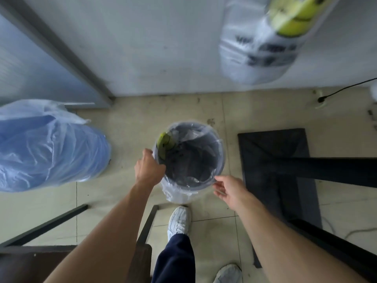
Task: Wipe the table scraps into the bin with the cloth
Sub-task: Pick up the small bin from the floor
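Below, largest first: a blue bag (47, 148) at left; a clear hanging bag (255, 48) upper right, its dark print too blurred to read; a black table base (273, 152); the lined bin (221, 158) on the floor between both hands. The left hand (150, 168) grips the bin's left rim, fingers curled over it. The right hand (228, 189) lies loosely open just beside the near rim. A green scrap (165, 144) leans inside.

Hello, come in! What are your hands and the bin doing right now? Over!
Left hand grips the bin rim. Right hand open beside the rim. Inside the bin: yellow-green scrap. No cloth in view; bin mouth unblocked.
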### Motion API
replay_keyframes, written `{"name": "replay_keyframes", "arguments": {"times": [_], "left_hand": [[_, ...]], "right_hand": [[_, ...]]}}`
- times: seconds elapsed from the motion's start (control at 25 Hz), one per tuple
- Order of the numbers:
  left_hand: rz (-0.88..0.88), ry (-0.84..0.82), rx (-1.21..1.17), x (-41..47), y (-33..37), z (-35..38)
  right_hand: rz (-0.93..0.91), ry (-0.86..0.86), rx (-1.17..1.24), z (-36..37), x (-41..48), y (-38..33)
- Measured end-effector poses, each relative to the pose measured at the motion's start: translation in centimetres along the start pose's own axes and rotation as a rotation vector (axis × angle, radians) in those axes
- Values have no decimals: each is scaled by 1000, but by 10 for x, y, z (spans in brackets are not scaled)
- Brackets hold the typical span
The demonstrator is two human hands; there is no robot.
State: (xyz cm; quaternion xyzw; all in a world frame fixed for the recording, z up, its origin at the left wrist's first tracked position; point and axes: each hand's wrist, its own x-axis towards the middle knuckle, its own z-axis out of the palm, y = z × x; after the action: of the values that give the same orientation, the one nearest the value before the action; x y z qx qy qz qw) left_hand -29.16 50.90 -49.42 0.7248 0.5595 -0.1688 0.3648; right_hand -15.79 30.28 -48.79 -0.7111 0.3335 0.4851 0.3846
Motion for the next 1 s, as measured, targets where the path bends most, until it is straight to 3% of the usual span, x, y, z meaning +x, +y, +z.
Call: {"name": "replay_keyframes", "arguments": {"times": [0.32,0.56,1.0], "left_hand": [[-23,-228,-190,-143,53,-84],[42,-355,-101,-262,95,-121],[150,-338,173,-406,86,-71]], "right_hand": [[-90,68,27,-83,-185,25],[-110,87,204,-152,-315,79],[-117,180,471,-221,-359,226]]}}
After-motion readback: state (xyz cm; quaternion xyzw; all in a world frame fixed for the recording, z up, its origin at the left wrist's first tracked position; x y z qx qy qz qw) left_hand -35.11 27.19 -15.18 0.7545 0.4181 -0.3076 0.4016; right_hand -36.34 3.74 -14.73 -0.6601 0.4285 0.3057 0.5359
